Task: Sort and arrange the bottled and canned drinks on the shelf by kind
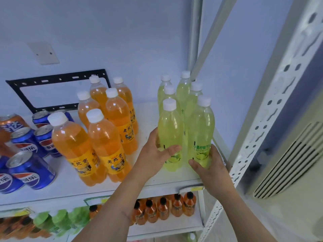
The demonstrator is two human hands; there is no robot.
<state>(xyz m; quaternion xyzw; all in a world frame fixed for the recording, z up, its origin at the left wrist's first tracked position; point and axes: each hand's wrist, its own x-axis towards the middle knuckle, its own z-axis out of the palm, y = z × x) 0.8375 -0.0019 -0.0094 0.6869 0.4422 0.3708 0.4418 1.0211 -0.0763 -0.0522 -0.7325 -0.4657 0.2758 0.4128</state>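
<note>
My left hand [157, 154] wraps the front-left lime bottle [170, 135], thumb across its label; my right hand [208, 170] cups the front-right lime bottle [201, 131] low down. Both stand at the shelf [73, 187] front, right end, squaring off the green group, I'd say. The orange bottles [104, 137] stand just left, blue cans [29, 170] further left

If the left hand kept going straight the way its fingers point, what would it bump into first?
The left hand already wraps the front-left green bottle. Pushed on rightward, it would probably meet the front-right green bottle that the right hand steadies; depth is uncertain.
</note>
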